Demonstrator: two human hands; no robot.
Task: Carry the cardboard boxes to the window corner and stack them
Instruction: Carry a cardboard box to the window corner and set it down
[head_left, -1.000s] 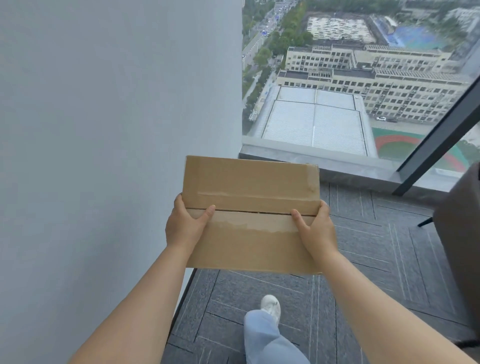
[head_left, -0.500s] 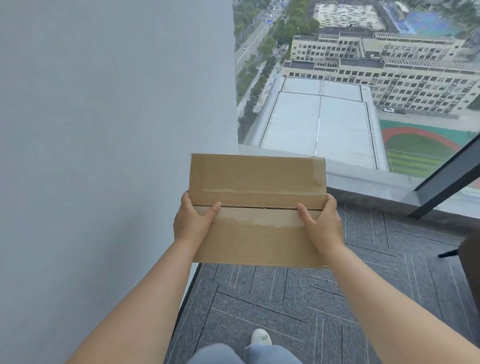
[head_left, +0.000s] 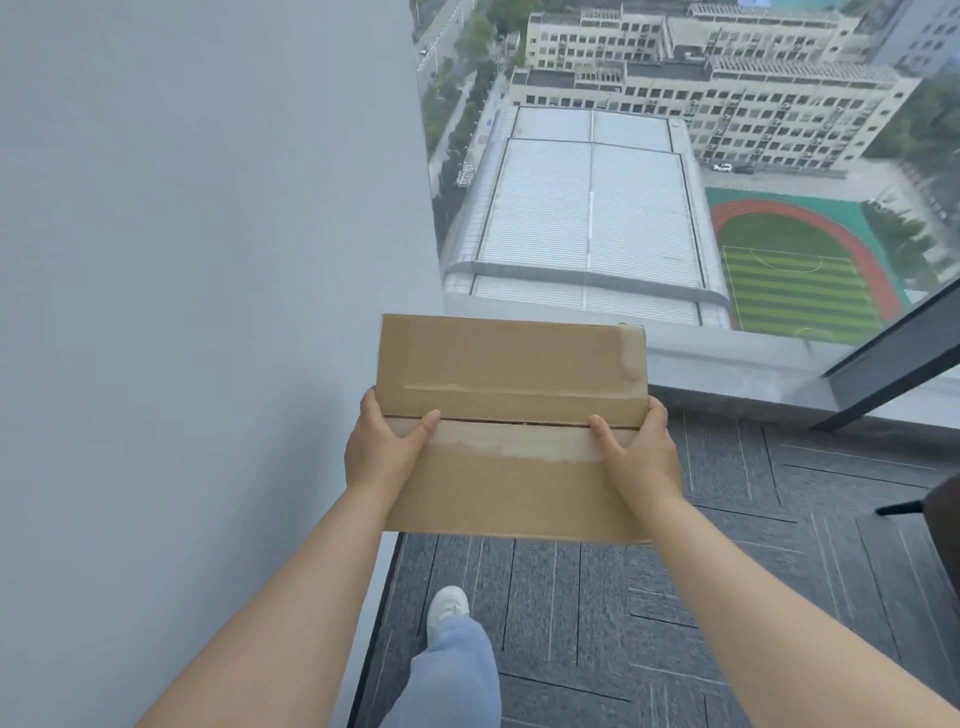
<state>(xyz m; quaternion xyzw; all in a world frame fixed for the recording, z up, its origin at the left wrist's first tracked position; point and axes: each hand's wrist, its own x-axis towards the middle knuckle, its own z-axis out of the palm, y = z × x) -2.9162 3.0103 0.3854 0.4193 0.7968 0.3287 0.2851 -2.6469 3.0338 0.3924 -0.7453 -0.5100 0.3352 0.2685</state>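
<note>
One box (head_left: 511, 395) up in front of me: flat brown cardboard, top flaps meeting at a dark seam, with pale strips of torn tape along it. My left hand (head_left: 382, 452) grips its left edge and my right hand (head_left: 641, 457) grips the right, thumbs on top by the seam. Left of the box is a plain wall (head_left: 208, 260); beyond it are the sill (head_left: 727, 358) and window (head_left: 597, 208). Below the box I see grey carpet (head_left: 675, 597) and my white shoe (head_left: 448, 608).
</note>
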